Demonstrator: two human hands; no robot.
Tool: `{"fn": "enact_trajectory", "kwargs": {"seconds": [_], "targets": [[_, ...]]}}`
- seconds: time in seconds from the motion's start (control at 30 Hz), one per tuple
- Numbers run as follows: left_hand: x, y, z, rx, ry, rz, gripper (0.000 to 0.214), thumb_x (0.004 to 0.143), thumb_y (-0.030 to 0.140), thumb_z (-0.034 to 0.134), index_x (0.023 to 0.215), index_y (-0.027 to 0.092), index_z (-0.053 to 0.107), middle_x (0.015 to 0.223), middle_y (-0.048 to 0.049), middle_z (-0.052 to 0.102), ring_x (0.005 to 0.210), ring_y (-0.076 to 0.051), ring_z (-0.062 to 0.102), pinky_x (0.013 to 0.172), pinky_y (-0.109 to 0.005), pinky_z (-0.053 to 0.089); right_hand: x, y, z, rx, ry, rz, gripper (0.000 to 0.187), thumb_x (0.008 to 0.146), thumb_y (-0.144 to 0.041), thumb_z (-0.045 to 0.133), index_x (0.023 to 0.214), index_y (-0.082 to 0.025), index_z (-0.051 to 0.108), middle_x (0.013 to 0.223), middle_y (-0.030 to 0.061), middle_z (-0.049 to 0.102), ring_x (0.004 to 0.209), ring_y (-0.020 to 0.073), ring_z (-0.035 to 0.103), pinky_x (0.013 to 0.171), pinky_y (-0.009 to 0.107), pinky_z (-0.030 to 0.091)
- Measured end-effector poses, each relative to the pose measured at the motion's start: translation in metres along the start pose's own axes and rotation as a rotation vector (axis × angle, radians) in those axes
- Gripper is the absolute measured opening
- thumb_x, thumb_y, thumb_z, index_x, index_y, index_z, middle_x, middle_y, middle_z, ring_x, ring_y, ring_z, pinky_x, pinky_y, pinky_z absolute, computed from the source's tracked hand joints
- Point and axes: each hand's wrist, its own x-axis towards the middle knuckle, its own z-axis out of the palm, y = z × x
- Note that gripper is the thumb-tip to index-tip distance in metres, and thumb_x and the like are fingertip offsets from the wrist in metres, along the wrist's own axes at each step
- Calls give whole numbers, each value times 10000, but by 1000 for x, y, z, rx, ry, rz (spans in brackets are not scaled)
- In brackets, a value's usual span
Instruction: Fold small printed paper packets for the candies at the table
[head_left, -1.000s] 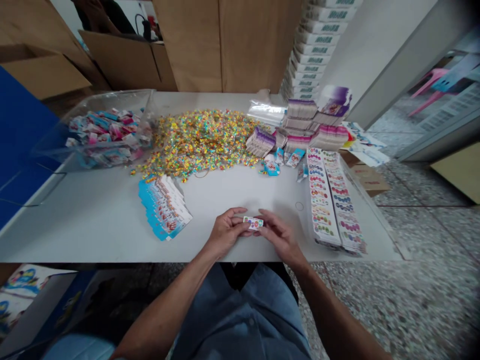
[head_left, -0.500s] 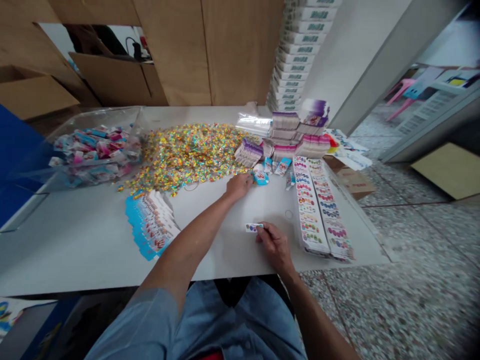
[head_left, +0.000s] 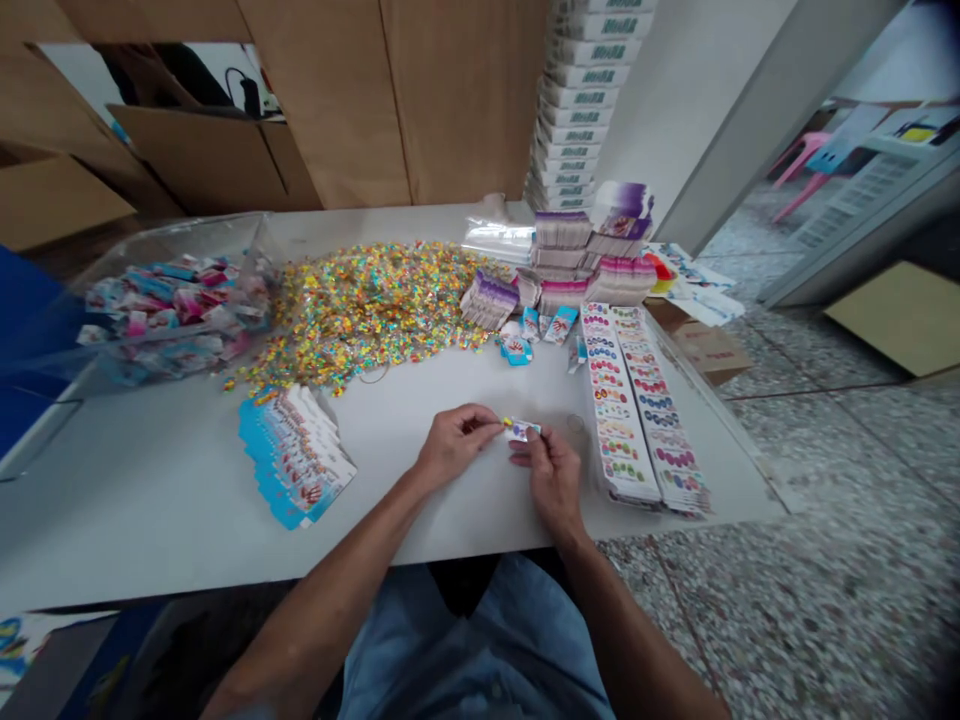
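My left hand (head_left: 454, 443) pinches a tiny yellow piece (head_left: 507, 422) at its fingertips, level with the table's near middle. My right hand (head_left: 551, 468) grips a small printed card (head_left: 523, 430) with coloured dots, and the yellow piece touches the card's left end. Both hands hover just above the white table (head_left: 187, 480). Behind them spreads a wide heap of small colourful pieces (head_left: 367, 300).
A fanned stack of blue cards (head_left: 296, 455) lies left of the hands. Two long rows of dotted cards (head_left: 637, 400) run along the right edge. Purple card bundles (head_left: 585, 260), a clear tub of packets (head_left: 161, 300), stacked boxes (head_left: 581, 110) and cardboard cartons stand behind.
My left hand reached out to the edge of the colourful heap, then came back to the card with a small yellow piece pinched. The right hand kept holding the card.
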Motion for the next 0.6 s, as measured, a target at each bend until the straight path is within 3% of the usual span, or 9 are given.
{"fn": "enact_trajectory", "kwargs": {"seconds": [0.1, 0.23, 0.33, 0.43, 0.47, 0.53, 0.6], "targets": [[-20, 9, 13, 29, 7, 73, 140, 850, 283, 696, 883, 174, 776, 885, -62, 752, 800, -166, 669, 766, -275, 508, 0, -5, 6, 94, -72, 40, 422, 905, -619, 613, 978, -214, 705, 954, 76, 758, 737, 212, 698, 710, 373, 628], [-20, 11, 23, 72, -17, 115, 140, 854, 230, 664, 871, 187, 796, 890, -58, 753, 819, -170, 681, 800, -283, 512, -7, -7, -1, 15, -74, -34, 394, 918, -576, 621, 1024, -212, 727, 919, 63, 755, 784, 225, 704, 779, 378, 601], [-12, 13, 18, 62, -159, 94, 189, 869, 290, 671, 945, 179, 803, 912, -67, 762, 835, -179, 685, 783, -279, 513, -10, -4, -13, -72, -64, -86, 335, 908, -521, 660, 1026, -216, 732, 844, 41, 747, 744, 213, 696, 762, 357, 580], [15, 22, 15, 106, -343, 67, 243, 863, 321, 684, 1009, 159, 790, 907, -68, 772, 811, -186, 686, 730, -270, 510, -14, -2, -22, -134, -8, -75, 319, 932, -514, 621, 984, -219, 732, 738, 31, 730, 679, 213, 683, 713, 341, 556], [29, 26, 19, 165, -314, 74, 231, 865, 310, 678, 999, 155, 785, 896, -66, 771, 802, -187, 683, 727, -272, 507, -16, -2, -23, -164, -5, -82, 303, 936, -501, 617, 973, -224, 733, 722, 30, 726, 678, 216, 683, 713, 337, 550], [61, 31, 36, 346, -116, 111, 193, 878, 277, 651, 961, 153, 773, 932, -76, 771, 842, -202, 685, 772, -292, 502, -19, -5, -22, -207, -50, -101, 257, 934, -467, 619, 957, -238, 734, 739, 30, 729, 680, 213, 681, 708, 325, 542], [92, 33, 61, 546, -52, 111, 236, 863, 312, 691, 1030, 162, 764, 1071, -106, 767, 965, -250, 686, 836, -327, 498, -20, -9, -21, -212, -127, -111, 221, 930, -438, 620, 948, -248, 731, 787, 31, 735, 683, 205, 675, 696, 311, 540]]}}
